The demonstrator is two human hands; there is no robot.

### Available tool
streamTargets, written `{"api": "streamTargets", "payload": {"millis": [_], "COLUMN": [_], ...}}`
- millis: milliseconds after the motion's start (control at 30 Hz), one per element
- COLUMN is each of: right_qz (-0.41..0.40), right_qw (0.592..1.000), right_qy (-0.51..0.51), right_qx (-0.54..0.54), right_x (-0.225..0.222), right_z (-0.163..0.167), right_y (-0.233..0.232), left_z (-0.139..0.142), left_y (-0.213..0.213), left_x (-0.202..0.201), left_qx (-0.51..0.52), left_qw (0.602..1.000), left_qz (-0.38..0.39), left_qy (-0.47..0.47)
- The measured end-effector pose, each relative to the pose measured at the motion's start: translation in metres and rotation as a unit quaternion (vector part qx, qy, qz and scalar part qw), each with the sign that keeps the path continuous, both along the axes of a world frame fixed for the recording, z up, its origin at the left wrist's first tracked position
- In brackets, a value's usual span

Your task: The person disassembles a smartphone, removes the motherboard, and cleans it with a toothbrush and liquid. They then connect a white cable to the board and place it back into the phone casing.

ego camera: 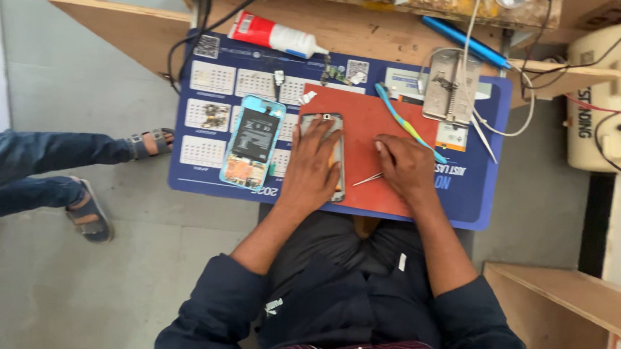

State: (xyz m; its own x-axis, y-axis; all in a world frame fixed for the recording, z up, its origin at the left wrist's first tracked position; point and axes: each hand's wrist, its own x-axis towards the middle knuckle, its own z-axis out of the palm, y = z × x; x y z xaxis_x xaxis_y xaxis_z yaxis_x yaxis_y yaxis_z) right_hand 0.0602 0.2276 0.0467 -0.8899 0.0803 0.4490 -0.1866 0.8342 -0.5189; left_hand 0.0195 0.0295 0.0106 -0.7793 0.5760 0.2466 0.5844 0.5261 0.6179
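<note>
My left hand (313,169) lies flat on a phone screen panel (338,125) that rests on a red mat (372,120). My right hand (407,168) is on the mat just to the right of it and holds metal tweezers (367,179), their tip pointing left toward the panel. To the left of my left hand lies an opened phone with a light-blue frame (253,142), its battery and boards showing.
A blue work mat (201,174) covers a small wooden table. On it lie a blue toothbrush (405,123), a metal clamp jig (449,86), a white and red glue tube (276,35) and small parts. Another person's legs and sandals (89,210) are at left.
</note>
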Motion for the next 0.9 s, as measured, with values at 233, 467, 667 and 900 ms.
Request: {"api": "streamTargets", "payload": {"millis": [233,467,667,900], "right_qz": [0.047,0.040,0.005,0.129], "right_qw": [0.999,0.994,0.989,0.985], "right_qy": [0.013,0.061,0.023,-0.101], "right_qx": [-0.011,-0.078,-0.149,0.052], "right_x": [-0.004,-0.001,0.011,0.032], "right_z": [-0.005,-0.018,-0.019,0.001], "right_y": [0.014,0.030,0.049,0.074], "left_z": [-0.004,0.006,0.007,0.005], "left_y": [0.005,-0.003,-0.002,0.003], "left_x": [-0.004,-0.018,-0.025,-0.025], "left_qx": [0.010,-0.056,-0.092,-0.057], "left_qw": [1.000,0.998,0.995,0.997], "left_qz": [0.019,0.032,0.032,0.038], "left_qy": [0.002,-0.005,-0.024,-0.026]}}
